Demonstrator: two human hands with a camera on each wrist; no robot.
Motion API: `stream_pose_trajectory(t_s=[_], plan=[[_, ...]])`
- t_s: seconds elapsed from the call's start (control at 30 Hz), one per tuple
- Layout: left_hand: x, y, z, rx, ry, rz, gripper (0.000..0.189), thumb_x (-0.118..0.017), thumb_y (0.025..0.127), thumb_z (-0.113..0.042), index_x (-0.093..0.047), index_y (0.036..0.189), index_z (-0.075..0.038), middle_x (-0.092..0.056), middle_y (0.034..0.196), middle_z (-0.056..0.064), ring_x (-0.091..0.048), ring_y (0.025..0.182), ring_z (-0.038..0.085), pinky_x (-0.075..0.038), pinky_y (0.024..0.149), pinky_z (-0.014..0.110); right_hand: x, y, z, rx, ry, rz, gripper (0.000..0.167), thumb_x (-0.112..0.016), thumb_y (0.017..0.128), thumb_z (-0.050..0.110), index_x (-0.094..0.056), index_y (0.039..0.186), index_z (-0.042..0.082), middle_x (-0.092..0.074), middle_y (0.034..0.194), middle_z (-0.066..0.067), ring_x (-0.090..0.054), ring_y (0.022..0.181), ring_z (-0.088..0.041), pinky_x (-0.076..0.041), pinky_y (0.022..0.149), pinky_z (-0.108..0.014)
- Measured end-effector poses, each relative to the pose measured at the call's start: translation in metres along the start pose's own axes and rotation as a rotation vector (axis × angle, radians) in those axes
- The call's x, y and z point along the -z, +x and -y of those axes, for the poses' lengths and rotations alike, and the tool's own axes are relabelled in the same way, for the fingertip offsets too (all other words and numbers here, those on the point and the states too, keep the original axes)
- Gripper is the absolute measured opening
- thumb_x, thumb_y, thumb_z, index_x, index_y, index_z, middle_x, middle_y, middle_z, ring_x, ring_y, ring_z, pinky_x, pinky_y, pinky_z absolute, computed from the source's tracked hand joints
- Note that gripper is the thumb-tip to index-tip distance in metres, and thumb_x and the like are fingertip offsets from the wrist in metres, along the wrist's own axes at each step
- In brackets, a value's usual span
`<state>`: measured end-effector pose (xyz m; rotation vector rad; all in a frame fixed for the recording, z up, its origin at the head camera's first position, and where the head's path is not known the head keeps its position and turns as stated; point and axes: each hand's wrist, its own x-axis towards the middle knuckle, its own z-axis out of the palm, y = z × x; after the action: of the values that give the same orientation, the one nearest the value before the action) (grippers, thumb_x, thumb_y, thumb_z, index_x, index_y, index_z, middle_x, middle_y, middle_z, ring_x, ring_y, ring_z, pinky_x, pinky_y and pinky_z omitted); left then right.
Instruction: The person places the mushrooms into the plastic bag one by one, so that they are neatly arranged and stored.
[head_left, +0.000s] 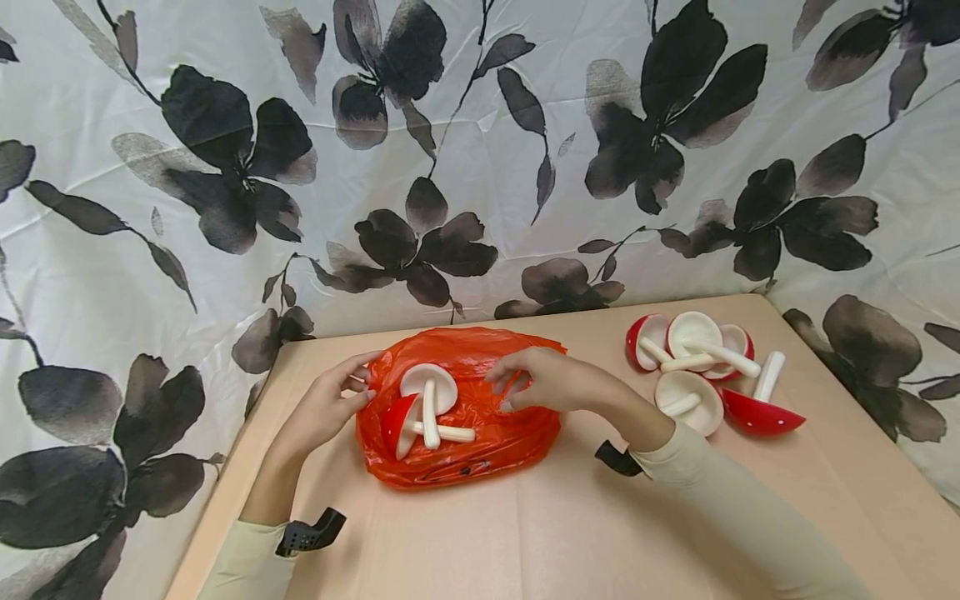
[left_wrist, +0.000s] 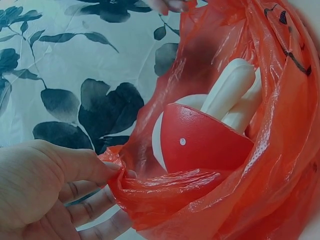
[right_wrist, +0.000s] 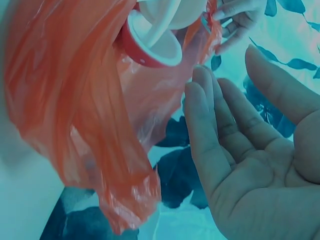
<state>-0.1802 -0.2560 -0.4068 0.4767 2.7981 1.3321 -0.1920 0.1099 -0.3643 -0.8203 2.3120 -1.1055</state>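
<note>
A red plastic bag (head_left: 480, 454) lies on the table, with two toy mushrooms in its opening. One mushroom (head_left: 401, 425) has its red, white-dotted cap (left_wrist: 200, 140) turned sideways; the other (head_left: 442, 383) shows its pale underside, and their white stems cross. My left hand (head_left: 326, 408) is at the bag's left side, where thumb and forefinger pinch the rim (left_wrist: 120, 175). Over the bag's right side is my right hand (head_left: 551, 379). Its fingers (right_wrist: 200, 115) are loosely bent and apart from the thumb, and the palm holds nothing.
Several more toy mushrooms (head_left: 690, 404) lie in a group at the table's right; one (head_left: 765, 412) rests cap down with its stem upward. The wooden table (head_left: 465, 542) ends at a floral cloth (head_left: 525, 167) behind. A black band (head_left: 311, 533) circles the left wrist.
</note>
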Motion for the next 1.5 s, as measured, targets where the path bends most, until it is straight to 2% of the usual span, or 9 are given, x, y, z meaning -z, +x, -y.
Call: stream_pose_trajectory(t_s=[0.23,0.43,0.73,0.97,1.17,1.4,1.5], plan=[[0.000,-0.001,0.002,0.003,0.000,0.000,0.056,-0.060,0.094,0.007,-0.054,0.146,-0.012,-0.064,0.108,0.016,-0.066,0.094,0.030,-0.059,0.072,0.026,0.008,-0.013,-0.005,0.020,-0.004,0.011,0.036,-0.076,0.090,0.010,-0.068,0.126,0.012,-0.070,0.116,0.000,-0.067,0.102,-0.018,-0.056,0.092,-0.031],[0.001,-0.002,0.001,0.007,0.007,0.003,0.056,-0.060,0.094,0.006,-0.053,0.146,-0.012,-0.064,0.110,0.016,-0.065,0.096,0.029,-0.059,0.073,0.024,0.018,-0.023,-0.010,-0.002,-0.006,-0.010,0.038,-0.076,0.090,0.013,-0.068,0.127,0.012,-0.069,0.122,-0.006,-0.067,0.103,-0.018,-0.058,0.088,-0.031],[0.002,-0.003,-0.001,0.022,0.001,0.009,0.056,-0.061,0.094,0.004,-0.053,0.147,-0.013,-0.065,0.112,0.016,-0.065,0.097,0.030,-0.059,0.073,0.025,0.032,-0.037,-0.022,0.002,0.011,-0.041,0.040,-0.074,0.092,0.014,-0.067,0.131,0.009,-0.071,0.118,-0.008,-0.068,0.103,-0.018,-0.058,0.089,-0.033],[0.003,-0.004,0.001,0.016,0.011,0.012,0.056,-0.060,0.094,0.006,-0.054,0.146,-0.012,-0.065,0.110,0.015,-0.065,0.096,0.030,-0.059,0.073,0.025,0.047,-0.049,-0.034,0.033,0.000,-0.061,0.040,-0.073,0.093,0.013,-0.065,0.132,0.004,-0.072,0.116,-0.010,-0.068,0.106,-0.024,-0.056,0.094,-0.039],[0.004,-0.004,0.001,0.007,0.012,0.010,0.056,-0.060,0.094,0.006,-0.053,0.146,-0.012,-0.065,0.110,0.015,-0.065,0.097,0.029,-0.058,0.073,0.024,0.058,-0.059,-0.041,0.015,0.000,-0.085,0.042,-0.072,0.093,0.013,-0.063,0.133,0.001,-0.071,0.115,-0.010,-0.068,0.106,-0.025,-0.055,0.098,-0.044],[0.004,-0.004,0.003,0.008,0.003,0.009,0.055,-0.060,0.094,0.006,-0.054,0.146,-0.012,-0.065,0.110,0.016,-0.065,0.096,0.030,-0.059,0.073,0.024,0.066,-0.070,-0.054,-0.003,-0.007,-0.125,0.045,-0.075,0.092,0.017,-0.063,0.133,0.002,-0.072,0.114,-0.007,-0.070,0.106,-0.023,-0.055,0.098,-0.041],[0.004,-0.004,0.004,0.012,-0.006,0.010,0.055,-0.060,0.094,0.006,-0.054,0.146,-0.013,-0.065,0.109,0.015,-0.065,0.096,0.030,-0.059,0.073,0.025,0.069,-0.074,-0.061,-0.012,-0.013,-0.140,0.044,-0.075,0.092,0.018,-0.064,0.132,0.005,-0.073,0.114,-0.006,-0.070,0.107,-0.023,-0.054,0.098,-0.036]])
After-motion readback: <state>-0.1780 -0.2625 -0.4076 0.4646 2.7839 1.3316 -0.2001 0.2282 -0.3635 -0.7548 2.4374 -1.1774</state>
